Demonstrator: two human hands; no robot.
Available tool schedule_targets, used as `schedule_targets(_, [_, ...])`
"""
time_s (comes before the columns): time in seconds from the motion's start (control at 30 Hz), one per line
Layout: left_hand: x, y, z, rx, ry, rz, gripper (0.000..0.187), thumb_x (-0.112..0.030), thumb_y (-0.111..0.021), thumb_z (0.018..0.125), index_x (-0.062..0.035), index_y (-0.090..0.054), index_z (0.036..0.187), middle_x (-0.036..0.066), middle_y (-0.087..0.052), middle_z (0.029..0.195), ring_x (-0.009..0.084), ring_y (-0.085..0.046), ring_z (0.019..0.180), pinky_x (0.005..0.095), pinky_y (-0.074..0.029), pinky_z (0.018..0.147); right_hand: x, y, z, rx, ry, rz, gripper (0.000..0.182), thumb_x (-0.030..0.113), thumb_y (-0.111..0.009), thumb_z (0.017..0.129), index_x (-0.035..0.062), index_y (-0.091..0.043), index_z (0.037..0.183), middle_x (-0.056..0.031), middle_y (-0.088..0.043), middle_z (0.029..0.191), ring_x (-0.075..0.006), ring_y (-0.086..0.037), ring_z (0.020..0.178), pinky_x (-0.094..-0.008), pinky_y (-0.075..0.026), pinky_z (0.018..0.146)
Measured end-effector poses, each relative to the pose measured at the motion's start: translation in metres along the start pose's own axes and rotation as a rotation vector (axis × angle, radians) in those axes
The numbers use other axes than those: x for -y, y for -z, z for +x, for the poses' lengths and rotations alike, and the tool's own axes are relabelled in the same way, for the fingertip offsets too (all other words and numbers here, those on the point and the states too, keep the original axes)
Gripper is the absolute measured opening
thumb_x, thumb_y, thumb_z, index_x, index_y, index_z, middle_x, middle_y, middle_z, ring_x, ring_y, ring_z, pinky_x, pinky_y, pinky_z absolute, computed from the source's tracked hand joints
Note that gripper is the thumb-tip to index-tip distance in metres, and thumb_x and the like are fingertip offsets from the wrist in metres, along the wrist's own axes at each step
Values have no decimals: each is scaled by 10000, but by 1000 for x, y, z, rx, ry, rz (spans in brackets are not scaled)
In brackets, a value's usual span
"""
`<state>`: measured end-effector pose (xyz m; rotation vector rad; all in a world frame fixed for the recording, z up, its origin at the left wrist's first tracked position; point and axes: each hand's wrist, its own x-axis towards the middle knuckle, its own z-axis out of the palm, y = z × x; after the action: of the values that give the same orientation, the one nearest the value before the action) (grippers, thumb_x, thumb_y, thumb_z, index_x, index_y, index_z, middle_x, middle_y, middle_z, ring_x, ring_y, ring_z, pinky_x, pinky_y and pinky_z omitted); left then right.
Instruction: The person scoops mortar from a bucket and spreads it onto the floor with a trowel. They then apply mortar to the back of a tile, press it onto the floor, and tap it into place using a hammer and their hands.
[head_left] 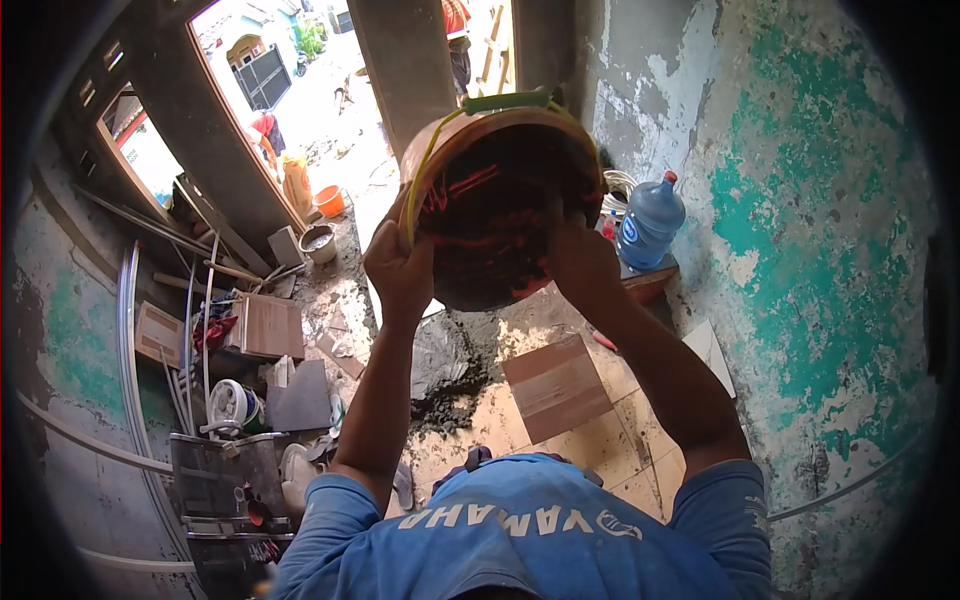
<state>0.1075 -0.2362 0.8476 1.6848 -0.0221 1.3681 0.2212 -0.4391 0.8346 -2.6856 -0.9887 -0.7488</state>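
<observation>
My left hand [400,270] is closed on the left rim of a bucket [500,290], which is raised and tilted so its dark, streaked inside faces me. A green grip on a yellow handle lies along the bucket's far edge. My right hand [580,255] reaches to the bucket's right side, its fingers partly lost in the dark interior. Below the bucket, wet grey mortar [445,365] is spread on the floor. A brown striped tile [557,388] lies to the right of the mortar.
A blue water jug [650,222] stands at the right wall. Boxes [272,325], metal strips, a white tub [235,405] and black racks [230,480] crowd the left side. An orange bucket [329,201] is near the doorway. Outside are two people [266,133] [457,45].
</observation>
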Motion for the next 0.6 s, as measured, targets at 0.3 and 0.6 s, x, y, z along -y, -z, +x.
schedule_targets(0.3, [0,1,-1,-14,12,21,232,13,-610,810,-62,-447,663,-45,-444,610,5,-424,519,213,-318,434,12,-14,-28,34,45,-62,453,149,-507,894,-18,-422,1307,-186,-601,870,-287,-670,596,-381,-551,476])
schedule_targets(0.6, [-10,-3,4,-38,-61,62,241,27,-590,781,-40,-407,640,-35,-379,615,38,-372,589,234,-311,501,13,-14,-13,57,-46,-32,534,184,-537,883,-43,-383,1341,-208,-598,900,-260,-670,581,-389,-538,453])
